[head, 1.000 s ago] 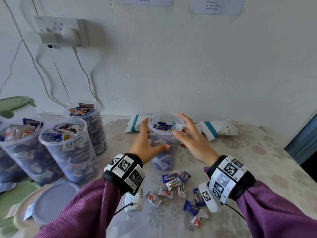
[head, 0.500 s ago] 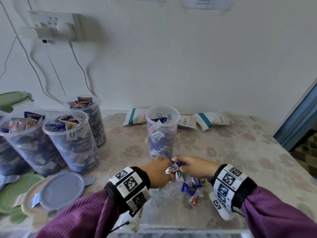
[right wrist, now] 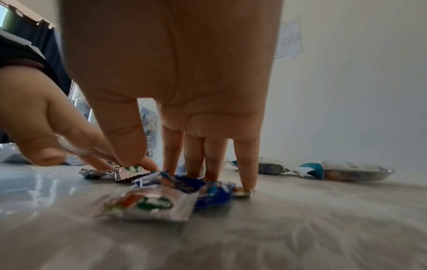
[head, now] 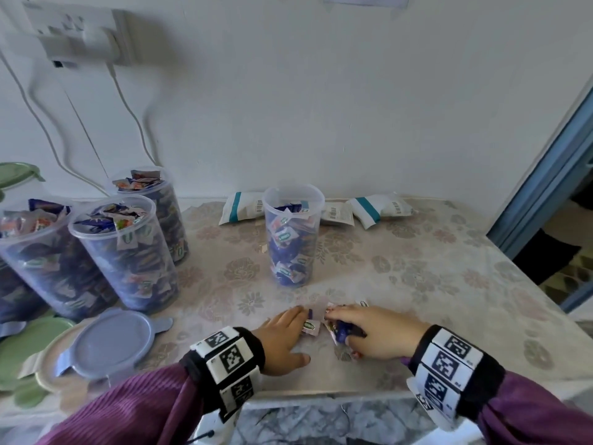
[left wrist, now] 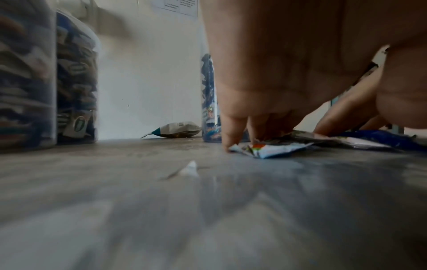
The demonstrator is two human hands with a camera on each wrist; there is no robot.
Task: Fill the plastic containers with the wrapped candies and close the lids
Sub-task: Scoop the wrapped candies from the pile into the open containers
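Clear smooth plastic container [head: 292, 232], glossy crinkled foil-like candy wrappers [right wrist: 148, 204], matt lavender plastic lid [head: 112, 340], glossy floral-patterned covering on the surface [head: 417, 284], ribbed purple cloth sleeve [head: 134, 409].

The bench [head: 417, 277] wears a pale floral cloth. Beside it, sleeves [head: 134, 409] are purple; the lid [head: 112, 342] is lilac, candies [right wrist: 215, 193] blue and white.

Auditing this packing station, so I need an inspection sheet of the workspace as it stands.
Surface: floral tablecloth.
Job's things: middle container lidless, partly filled; three heaped containers at left, lidless; loose candies under the hands; blue lid on stacked lids.
Clutter: snack packets by the wall.
Hands: left hand and right hand, fingers extended, gathering candies.
Cables: white cords from the wall socket.
Surroundings: white wall, blue door frame.
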